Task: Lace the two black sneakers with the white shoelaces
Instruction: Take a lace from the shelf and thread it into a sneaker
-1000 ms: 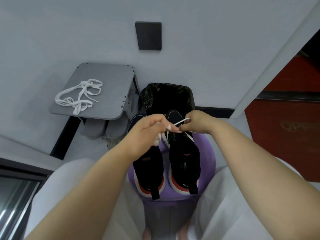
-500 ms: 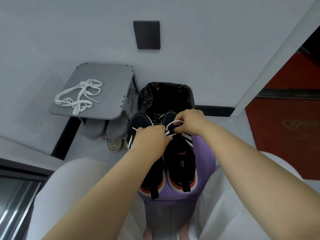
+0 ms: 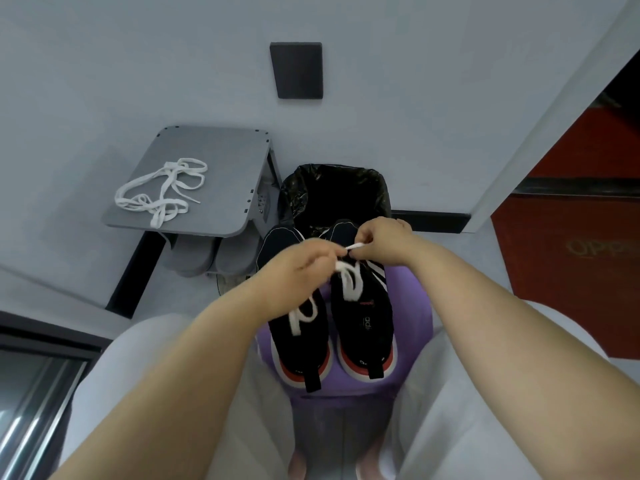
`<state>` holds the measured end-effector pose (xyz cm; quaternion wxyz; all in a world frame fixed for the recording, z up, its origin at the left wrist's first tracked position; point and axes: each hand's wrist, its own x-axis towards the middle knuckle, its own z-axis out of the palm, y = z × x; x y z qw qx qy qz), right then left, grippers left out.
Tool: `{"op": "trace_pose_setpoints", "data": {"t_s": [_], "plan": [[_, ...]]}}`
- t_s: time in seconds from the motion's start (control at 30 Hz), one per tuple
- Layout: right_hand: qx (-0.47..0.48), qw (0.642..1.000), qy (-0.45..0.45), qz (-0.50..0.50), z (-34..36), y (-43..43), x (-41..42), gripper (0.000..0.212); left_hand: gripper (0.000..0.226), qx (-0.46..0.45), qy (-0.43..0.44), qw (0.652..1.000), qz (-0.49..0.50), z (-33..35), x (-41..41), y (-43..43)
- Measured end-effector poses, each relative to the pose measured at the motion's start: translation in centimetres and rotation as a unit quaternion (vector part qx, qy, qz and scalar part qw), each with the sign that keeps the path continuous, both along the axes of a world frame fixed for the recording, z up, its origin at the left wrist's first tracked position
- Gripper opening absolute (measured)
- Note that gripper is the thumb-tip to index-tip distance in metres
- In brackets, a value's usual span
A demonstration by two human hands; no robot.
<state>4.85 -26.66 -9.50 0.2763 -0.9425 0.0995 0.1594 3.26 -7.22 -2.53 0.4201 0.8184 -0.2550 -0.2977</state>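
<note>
Two black sneakers with red-and-white heels stand side by side on a purple stool (image 3: pixel 414 306), toes pointing away from me. The left sneaker (image 3: pixel 299 332) lies partly under my left forearm. My left hand (image 3: pixel 304 263) and right hand (image 3: pixel 384 242) meet above the toe end of the right sneaker (image 3: pixel 363 320), and both pinch a white shoelace (image 3: pixel 349 282). The lace hangs in loose loops over both shoes. A second white shoelace (image 3: pixel 161 190) lies tangled on a grey folding seat (image 3: pixel 221 161) at the left.
A bin lined with a black bag (image 3: pixel 334 194) stands just beyond the stool against the pale wall. Grey slippers (image 3: pixel 214 259) sit under the folding seat. A black plate (image 3: pixel 296 69) hangs on the wall. A red panel (image 3: pixel 568 258) is at the right. My white-clad knees flank the stool.
The lace now trails in loose loops down over both shoes, where before only a short piece showed between my fingers. Both hands stayed close together over the right sneaker's toe.
</note>
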Motion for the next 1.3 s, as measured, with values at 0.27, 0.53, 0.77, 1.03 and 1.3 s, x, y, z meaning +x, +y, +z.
{"op": "trace_pose_setpoints", "data": {"t_s": [0.27, 0.53, 0.77, 1.03, 1.3], "plan": [[0.45, 0.871, -0.047, -0.195, 3.1, -1.3, 0.6, 0.027, 0.02, -0.071, 0.073, 0.979, 0.179, -1.8, 1.2, -1.6], [0.098, 0.995, 0.018, -0.011, 0.0, 0.5, 0.1, 0.029, 0.039, 0.346, -0.181, 0.92, -0.006, -5.1, 1.8, -3.7], [0.048, 0.999, 0.015, -0.016, 0.0, -0.1, 0.2, 0.025, 0.022, 0.157, -0.177, 0.954, -0.187, -1.7, 0.0, -1.3], [0.033, 0.999, 0.026, -0.013, 0.1, -0.3, 0.1, 0.016, 0.026, 0.045, 0.026, 0.996, -0.078, 1.1, -0.3, 0.9], [0.348, 0.93, -0.001, -0.115, 1.8, 0.3, 0.1, 0.023, 0.036, 0.282, -0.157, 0.946, 0.001, -2.6, 0.2, -1.8]]}}
